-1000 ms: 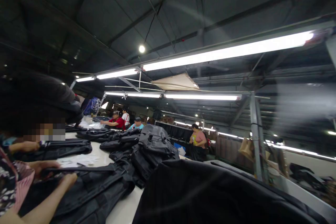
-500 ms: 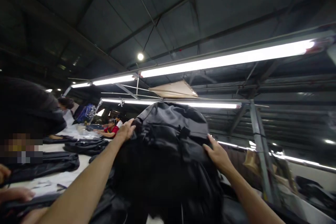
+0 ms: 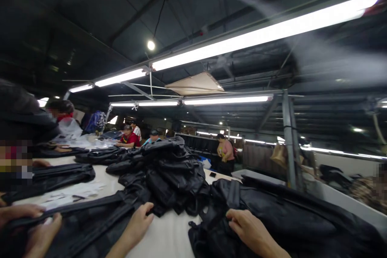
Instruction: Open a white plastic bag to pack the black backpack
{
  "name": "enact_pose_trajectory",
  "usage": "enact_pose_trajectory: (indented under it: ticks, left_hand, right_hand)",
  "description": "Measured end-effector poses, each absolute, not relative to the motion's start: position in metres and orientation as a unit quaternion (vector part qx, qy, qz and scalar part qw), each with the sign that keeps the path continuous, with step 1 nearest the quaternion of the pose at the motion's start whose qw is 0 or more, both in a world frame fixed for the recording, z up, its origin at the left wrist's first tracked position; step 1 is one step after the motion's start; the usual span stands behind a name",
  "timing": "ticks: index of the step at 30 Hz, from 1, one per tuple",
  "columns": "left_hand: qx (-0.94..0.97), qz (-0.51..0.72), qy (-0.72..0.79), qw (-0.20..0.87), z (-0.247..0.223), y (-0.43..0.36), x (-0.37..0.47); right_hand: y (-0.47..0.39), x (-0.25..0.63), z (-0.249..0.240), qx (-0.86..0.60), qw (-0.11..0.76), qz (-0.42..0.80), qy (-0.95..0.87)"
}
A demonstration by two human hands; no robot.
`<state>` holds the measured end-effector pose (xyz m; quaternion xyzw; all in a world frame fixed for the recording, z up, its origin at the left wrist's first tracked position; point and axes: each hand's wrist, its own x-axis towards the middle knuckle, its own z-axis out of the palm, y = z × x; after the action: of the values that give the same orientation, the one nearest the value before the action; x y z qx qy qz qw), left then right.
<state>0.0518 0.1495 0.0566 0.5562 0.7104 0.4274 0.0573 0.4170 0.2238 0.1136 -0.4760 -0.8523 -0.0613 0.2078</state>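
My right hand point(image 3: 249, 229) lies on a crumpled black backpack point(image 3: 290, 217) at the lower right, its fingers curled into the fabric. My left hand point(image 3: 137, 223) rests on the white table point(image 3: 169, 238), holding nothing, with its fingertips at the edge of a flat black bag point(image 3: 99, 217). Beyond both hands rises a pile of black backpacks point(image 3: 169, 173) in the middle of the table.
A co-worker's two hands point(image 3: 27, 221) hold the flat black bag at the lower left. More black bags point(image 3: 60, 173) and white papers point(image 3: 72, 191) lie along the table. Several other people work farther back. A metal post point(image 3: 290, 141) stands to the right, under long lamps.
Half a second ago both my hands held a black backpack up high. It now lies on the pile, and my hands have come down to the table and the near bag.
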Motion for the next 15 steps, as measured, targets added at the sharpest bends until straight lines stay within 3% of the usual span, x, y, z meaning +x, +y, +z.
enact_pose_trajectory:
  ticks: [6,9,15]
  left_hand:
    - [0.541,0.443,0.702,0.135,0.0,0.182,0.096]
    - [0.534,0.45,0.699,0.155,-0.002,0.185,0.093]
    - [0.602,0.427,0.643,0.203,-0.022,0.179,0.113]
  right_hand:
    - [0.211,0.518,0.065,-0.498,0.183,-0.016,-0.847]
    - [0.203,0.539,0.066,-0.518,0.201,-0.01,-0.832]
    - [0.179,0.524,0.082,-0.585,0.146,-0.055,-0.796]
